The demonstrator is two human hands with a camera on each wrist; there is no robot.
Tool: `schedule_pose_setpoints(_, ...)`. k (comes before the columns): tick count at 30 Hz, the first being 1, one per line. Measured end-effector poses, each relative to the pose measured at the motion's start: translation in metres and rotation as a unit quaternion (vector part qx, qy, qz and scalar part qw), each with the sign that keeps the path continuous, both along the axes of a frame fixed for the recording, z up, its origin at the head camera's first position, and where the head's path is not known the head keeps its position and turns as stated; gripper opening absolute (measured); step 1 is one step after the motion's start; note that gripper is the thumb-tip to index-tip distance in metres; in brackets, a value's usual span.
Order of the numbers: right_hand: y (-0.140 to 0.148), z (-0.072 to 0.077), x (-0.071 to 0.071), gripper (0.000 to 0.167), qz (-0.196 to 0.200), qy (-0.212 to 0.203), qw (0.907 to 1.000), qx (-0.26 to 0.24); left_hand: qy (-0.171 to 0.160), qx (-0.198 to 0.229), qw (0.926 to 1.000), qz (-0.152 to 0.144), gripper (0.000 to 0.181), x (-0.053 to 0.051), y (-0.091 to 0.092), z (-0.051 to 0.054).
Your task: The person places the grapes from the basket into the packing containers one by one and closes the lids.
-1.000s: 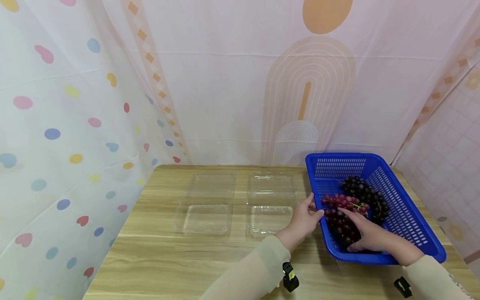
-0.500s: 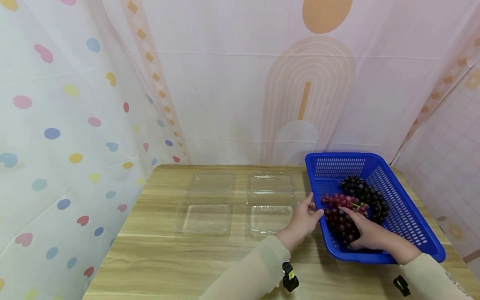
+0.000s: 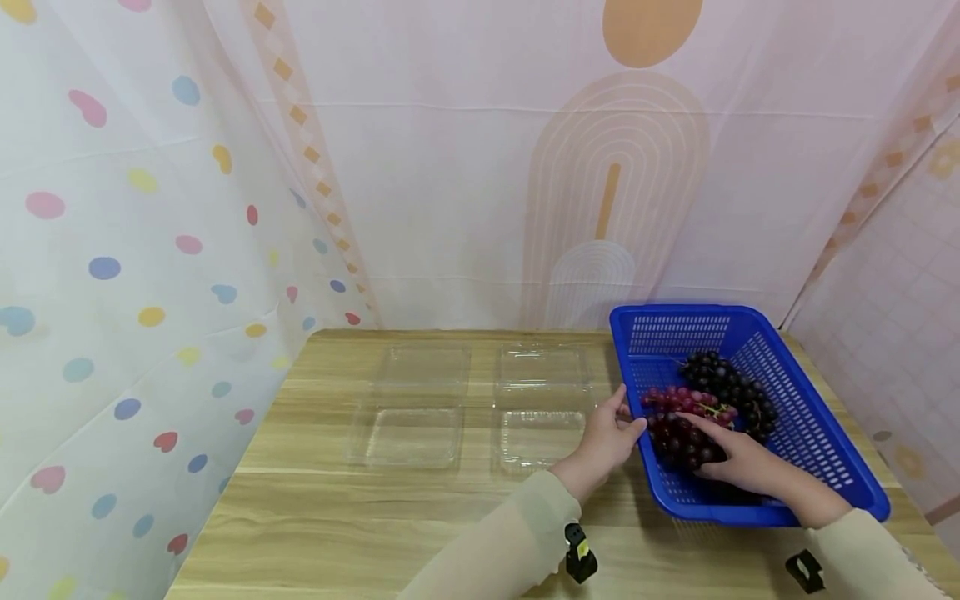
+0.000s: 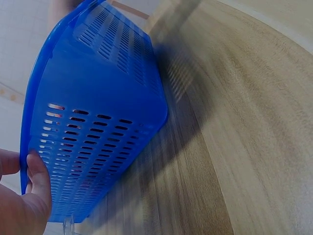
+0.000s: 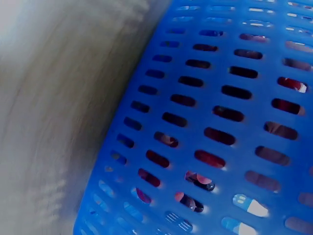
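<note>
A blue slotted basket stands at the table's right side. Its left rim is pinched by my left hand; the left wrist view shows that hand's thumb on the outer wall. Inside the basket, my right hand curls its fingers and thumb round a dark red grape bunch near the left front. A brighter red bunch lies just behind it, and a black bunch lies to the back right. In the right wrist view the basket wall hides the right hand almost wholly.
Two clear plastic containers with raised or opened lids, one at left and one nearer the basket, stand on the wooden table. Patterned curtains hang behind and beside the table.
The dark red bunch and my right hand have shifted slightly up and back inside the basket. My left hand stays on the rim.
</note>
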State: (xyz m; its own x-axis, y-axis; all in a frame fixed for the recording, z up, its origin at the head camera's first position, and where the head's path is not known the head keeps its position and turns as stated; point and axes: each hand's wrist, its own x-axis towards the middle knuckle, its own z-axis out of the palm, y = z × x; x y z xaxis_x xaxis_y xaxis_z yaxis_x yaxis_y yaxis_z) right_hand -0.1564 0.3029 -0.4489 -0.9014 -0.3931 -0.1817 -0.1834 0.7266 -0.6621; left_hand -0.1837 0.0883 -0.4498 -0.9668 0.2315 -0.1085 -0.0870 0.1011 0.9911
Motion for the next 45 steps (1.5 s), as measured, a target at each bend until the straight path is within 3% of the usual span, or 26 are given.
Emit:
schedule_pose_setpoints(3,0.001,0.004,0.000,0.075,-0.021,0.004,0.9997,0.009,-0.002,0.003,1.0000,0.000,0.062,0.000,0.000,0.000)
schedule_pose_setpoints(8,0.002,0.007,0.002,0.073,-0.066,0.054,0.9956,0.038,-0.006,0.003,1.0000,-0.003,0.062,0.001,0.000,0.002)
schedule_pose_setpoints(13,0.000,0.011,0.003,0.070,-0.092,0.076,0.9925,0.028,-0.007,0.001,1.0000,-0.004,0.062,0.002,-0.001,0.002)
schedule_pose_setpoints(31,-0.008,0.022,0.008,0.060,-0.104,0.170,0.9801,-0.002,-0.006,0.009,0.9999,0.008,0.061,0.000,-0.001,0.001)
schedule_pose_setpoints(45,-0.014,0.030,0.011,0.053,-0.121,0.257,0.9587,0.019,0.005,0.008,0.9999,0.008,0.062,0.001,0.000,0.000)
